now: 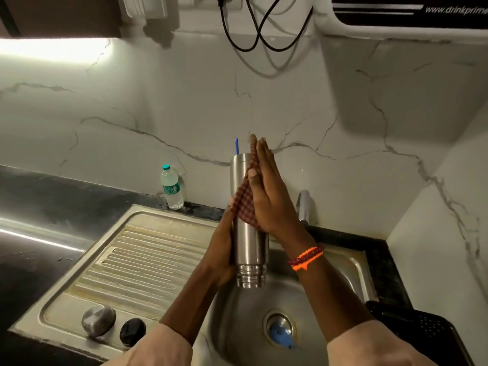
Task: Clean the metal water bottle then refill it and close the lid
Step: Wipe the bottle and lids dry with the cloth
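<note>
Cleaning step. The right hand (266, 191), fingers straight, presses a checked cloth (244, 204) against the inverted metal bottle (249, 249); the left hand (220, 257) grips it from behind, above the sink (237, 326). Rinsing likely follows; lid (98, 320) waits left of the sink.

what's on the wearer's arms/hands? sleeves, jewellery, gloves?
No gloves: left hand and right hand are bare. Light peach sleeves are pushed up to mid-forearm on both arms. The right wrist carries an orange thread band and a dark red bead bracelet. No rings or watch visible.
</note>
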